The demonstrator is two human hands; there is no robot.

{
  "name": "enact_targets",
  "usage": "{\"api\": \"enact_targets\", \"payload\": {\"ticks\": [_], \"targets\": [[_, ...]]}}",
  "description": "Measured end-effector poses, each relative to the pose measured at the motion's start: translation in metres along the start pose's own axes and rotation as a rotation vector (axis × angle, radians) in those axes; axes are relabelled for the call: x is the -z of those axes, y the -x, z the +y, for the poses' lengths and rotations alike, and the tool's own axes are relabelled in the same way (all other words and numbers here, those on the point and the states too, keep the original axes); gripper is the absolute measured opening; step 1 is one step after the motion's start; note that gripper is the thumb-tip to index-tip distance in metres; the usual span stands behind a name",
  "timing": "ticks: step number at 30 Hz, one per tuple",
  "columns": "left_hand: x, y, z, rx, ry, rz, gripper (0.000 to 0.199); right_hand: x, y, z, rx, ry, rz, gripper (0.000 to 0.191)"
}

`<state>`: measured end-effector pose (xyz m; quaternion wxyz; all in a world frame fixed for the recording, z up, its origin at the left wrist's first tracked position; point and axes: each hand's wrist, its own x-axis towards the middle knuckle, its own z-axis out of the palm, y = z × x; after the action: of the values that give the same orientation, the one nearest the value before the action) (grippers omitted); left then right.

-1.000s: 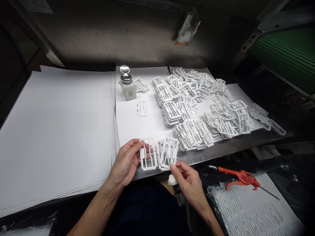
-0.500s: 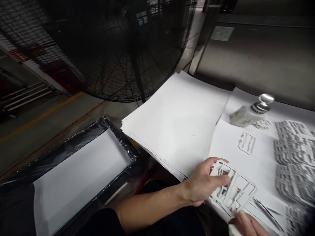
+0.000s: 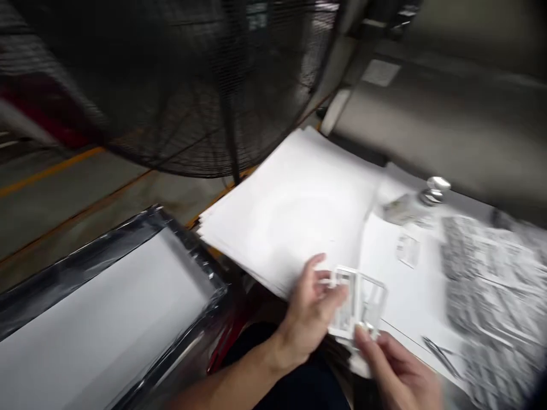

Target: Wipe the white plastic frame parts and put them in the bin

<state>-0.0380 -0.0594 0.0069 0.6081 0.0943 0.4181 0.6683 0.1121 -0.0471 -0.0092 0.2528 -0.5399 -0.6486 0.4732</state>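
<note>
White frames (image 3: 357, 297), two, blurred, between four and five o'clock in my view: right hand (image 3: 395, 364), wrist cropped, pinching one; left hand (image 3: 314, 310), fingers parted, thumb over the other, grip I cannot tell. Frame piles (image 3: 496, 285), four o'clock: smeared, cut off.

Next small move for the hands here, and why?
I'd probably close the left hand a little on the white, openwork, rectangular plastic-looking frames: it looks loosely spread at their left side, while the right hand pinches near their lower edge. Blur hides how firm the left hold is.
</note>
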Motion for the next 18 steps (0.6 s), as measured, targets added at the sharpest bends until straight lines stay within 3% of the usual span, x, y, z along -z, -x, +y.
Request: {"api": "enact_targets", "payload": {"ticks": [3,5,8,11,18], "targets": [[-0.010,0.004,0.010,0.085,-0.172,-0.062,0.069,-0.004,0.002,-0.017,0.317,0.220,-0.023,0.034],[-0.017,0.002,0.011,0.100,-0.316,0.003,0.067,-0.001,0.000,-0.024,0.413,0.381,0.006,0.030],[-0.025,-0.004,0.007,0.096,-0.424,0.115,0.061,0.007,-0.007,-0.030,0.396,0.488,0.008,0.026],[-0.027,-0.008,-0.001,0.118,-0.403,0.123,0.061,0.014,-0.011,-0.028,0.413,0.479,0.017,0.023],[-0.047,-0.008,-0.033,0.005,-0.329,-0.144,0.041,0.037,0.002,0.008,0.401,0.337,0.123,0.028]]}}
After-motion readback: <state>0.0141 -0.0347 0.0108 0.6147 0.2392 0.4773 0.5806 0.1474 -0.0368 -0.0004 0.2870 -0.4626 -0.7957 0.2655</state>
